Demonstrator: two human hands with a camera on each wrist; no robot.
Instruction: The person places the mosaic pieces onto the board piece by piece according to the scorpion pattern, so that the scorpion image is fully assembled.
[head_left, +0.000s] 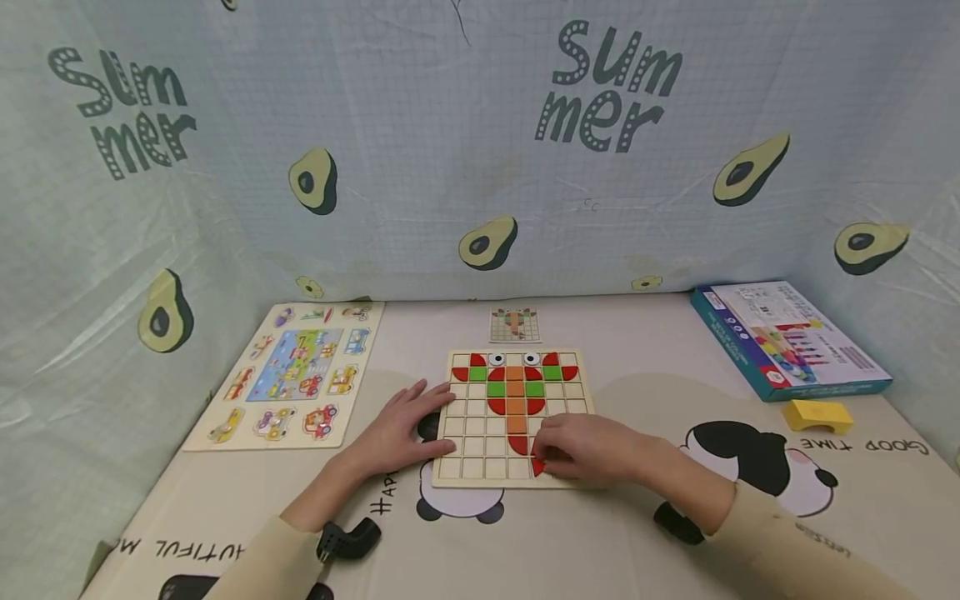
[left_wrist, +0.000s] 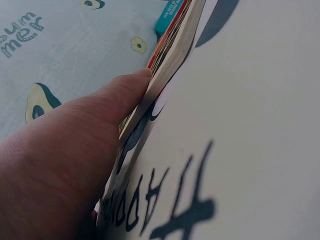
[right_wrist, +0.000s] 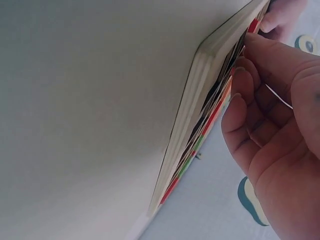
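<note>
A square wooden grid board (head_left: pixel 471 471) lies on the table, partly filled with red, green and orange pieces and two eye pieces. My left hand (head_left: pixel 397 425) rests at its left side, fingers spread, with the thumb (left_wrist: pixel 132 90) touching the rim. Over the lower right cells, my right hand (head_left: pixel 588 447) pinches a red piece (head_left: pixel 537 467), largely hidden by the fingers. In the right wrist view, the right hand's thumb and curled fingers (right_wrist: pixel 242 82) meet close against the board's face. Behind the board lies a small pattern card (head_left: pixel 515 325).
A vehicle puzzle board (head_left: pixel 348 414) lies at the left. At the back right is a teal-edged box (head_left: pixel 802 337), with a yellow arched block (head_left: pixel 817 416) in front of it. A patterned curtain (head_left: pixel 420 150) encloses the table's back and sides.
</note>
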